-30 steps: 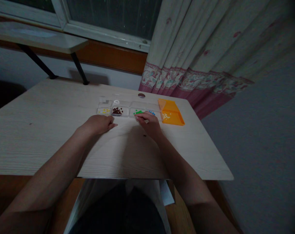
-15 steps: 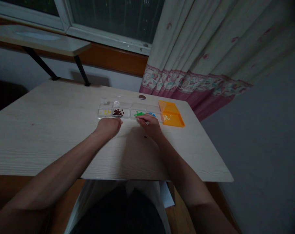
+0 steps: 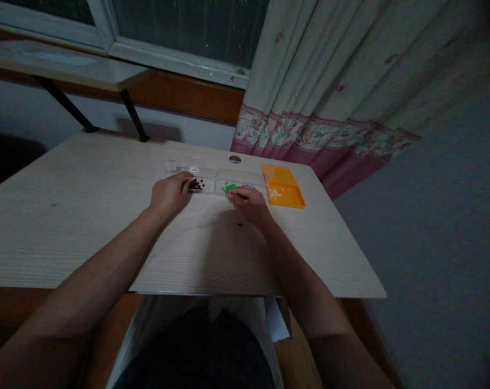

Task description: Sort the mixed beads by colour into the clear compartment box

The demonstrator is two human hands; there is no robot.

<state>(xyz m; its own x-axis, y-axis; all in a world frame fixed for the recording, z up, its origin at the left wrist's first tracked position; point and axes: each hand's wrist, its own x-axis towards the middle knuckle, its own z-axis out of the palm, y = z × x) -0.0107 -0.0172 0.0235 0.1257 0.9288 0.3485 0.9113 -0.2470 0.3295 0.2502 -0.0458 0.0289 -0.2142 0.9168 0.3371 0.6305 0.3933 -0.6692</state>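
Nearest, both bare forearms are reaching out from the lower edge across the pale wood-grain worktop (image 3: 74,216). A tiny dark speck (image 3: 239,224) is lying on the wood just near of the right hand (image 3: 248,202). This hand is resting knuckles up with its fingers (image 3: 234,196) drawn close together, their tips touching the near rim of the clear box (image 3: 212,174). The light is too dim to tell whether they are pinching anything.

The left hand (image 3: 169,192) is lying further left. Its fingers (image 3: 185,182) are curling down over the left part of the box. The tips are hidden, so I cannot tell how far they are closed or whether they are holding anything.

The box is sitting past the middle of the worktop. It is a long, shallow, see-through case split into small compartments. Dark red beads (image 3: 197,185) are showing just right of the left fingers, green beads (image 3: 229,187) are lying just beyond the right fingertips, and a few blue beads (image 3: 250,186) are peeking out right of those.

An orange tray (image 3: 286,190), holding some pale bits, is sitting just right of the box. Beyond it a flowered curtain (image 3: 317,97) is hanging beside a dark window (image 3: 188,27).
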